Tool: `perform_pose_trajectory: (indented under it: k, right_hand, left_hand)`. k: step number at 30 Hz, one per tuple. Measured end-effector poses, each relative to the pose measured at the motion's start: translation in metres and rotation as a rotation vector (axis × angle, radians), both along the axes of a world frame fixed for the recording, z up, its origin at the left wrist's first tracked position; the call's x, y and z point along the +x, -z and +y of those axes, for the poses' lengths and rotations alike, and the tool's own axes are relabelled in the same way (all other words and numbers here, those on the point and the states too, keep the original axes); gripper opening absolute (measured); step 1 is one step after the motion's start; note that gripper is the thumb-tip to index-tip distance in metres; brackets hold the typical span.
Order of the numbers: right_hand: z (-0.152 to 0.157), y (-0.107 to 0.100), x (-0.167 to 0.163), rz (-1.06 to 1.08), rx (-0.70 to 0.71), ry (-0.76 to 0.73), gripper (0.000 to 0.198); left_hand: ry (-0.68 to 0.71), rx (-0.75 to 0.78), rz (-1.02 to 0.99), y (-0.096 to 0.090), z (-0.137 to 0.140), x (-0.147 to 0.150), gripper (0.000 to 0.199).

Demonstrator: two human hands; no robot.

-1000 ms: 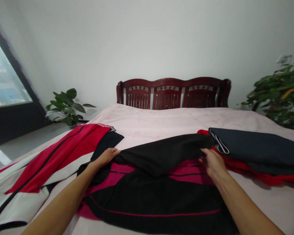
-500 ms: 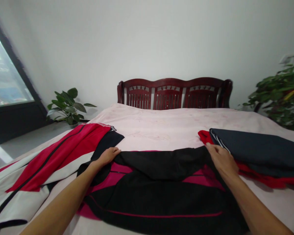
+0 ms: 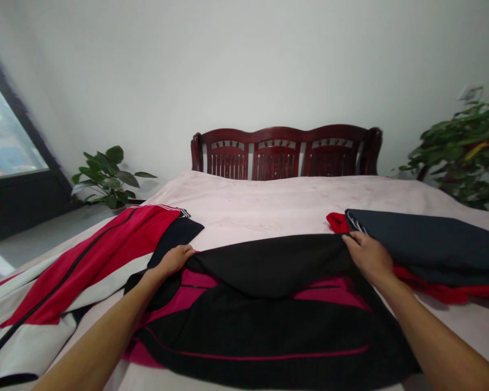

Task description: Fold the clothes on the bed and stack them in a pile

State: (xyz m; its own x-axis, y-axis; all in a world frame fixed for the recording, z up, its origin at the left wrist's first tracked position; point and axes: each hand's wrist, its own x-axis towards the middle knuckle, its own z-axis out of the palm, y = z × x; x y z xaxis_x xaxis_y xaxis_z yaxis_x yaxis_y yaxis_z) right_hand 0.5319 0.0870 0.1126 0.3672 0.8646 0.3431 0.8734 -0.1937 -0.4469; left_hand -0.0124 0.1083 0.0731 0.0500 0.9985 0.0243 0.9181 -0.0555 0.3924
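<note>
A black and magenta long-sleeved garment, apparently a jacket, lies sideways across the bed in front of me. Its black sleeve stretches along the far side, folded over the body, with a nearly straight upper edge. My left hand pinches one end of this sleeve, near the garment's left side. At the other end, my right hand grips the sleeve's corner between thumb and fingers. Magenta panels show beneath the sleeve, and a thin magenta line runs along the near black part.
Left of my arm lies a red, white and black jacket. Folded dark navy clothing rests on red fabric at right. The pink bedsheet reaches a dark wooden headboard. Leafy plants stand on both sides.
The sleeve's upper edge has become straighter and tauter between my hands. My right hand has risen slightly with its end. My left hand keeps its hold.
</note>
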Motion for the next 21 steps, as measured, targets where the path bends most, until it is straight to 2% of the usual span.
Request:
perform_pose_trajectory:
  k: [3, 5, 8, 11, 14, 16, 18, 21]
  right_hand:
    - [0.005, 0.021, 0.013, -0.011, -0.274, -0.05, 0.036]
    - [0.007, 0.031, 0.018, 0.008, -0.32, -0.053, 0.04]
    - [0.004, 0.027, 0.016, -0.058, -0.255, -0.017, 0.046]
    - [-0.005, 0.013, -0.004, -0.217, -0.08, -0.019, 0.051]
    - [-0.015, 0.006, -0.039, -0.323, 0.051, -0.211, 0.053]
    - [-0.018, 0.011, -0.06, -0.415, 0.077, -0.33, 0.055]
    - [-0.017, 0.022, -0.071, -0.519, 0.034, -0.383, 0.057]
    - [-0.01, 0.044, -0.067, -0.576, -0.17, -0.368, 0.058]
  left_hand:
    - [-0.026, 0.026, 0.073, 0.004, -0.002, 0.004, 0.03]
    - [-0.044, 0.046, 0.111, 0.003, -0.004, 0.006, 0.03]
    - [-0.113, 0.104, 0.156, -0.004, -0.012, 0.008, 0.031]
    - [-0.161, 0.23, 0.171, -0.013, -0.028, 0.022, 0.033]
    - [0.018, 0.311, 0.092, -0.014, -0.052, 0.054, 0.034]
    - [0.165, 0.271, 0.034, -0.008, -0.067, 0.077, 0.037]
    - [0.261, 0.211, 0.026, 0.003, -0.078, 0.093, 0.043]
    - [0.313, 0.167, 0.105, 0.019, -0.083, 0.094, 0.052]
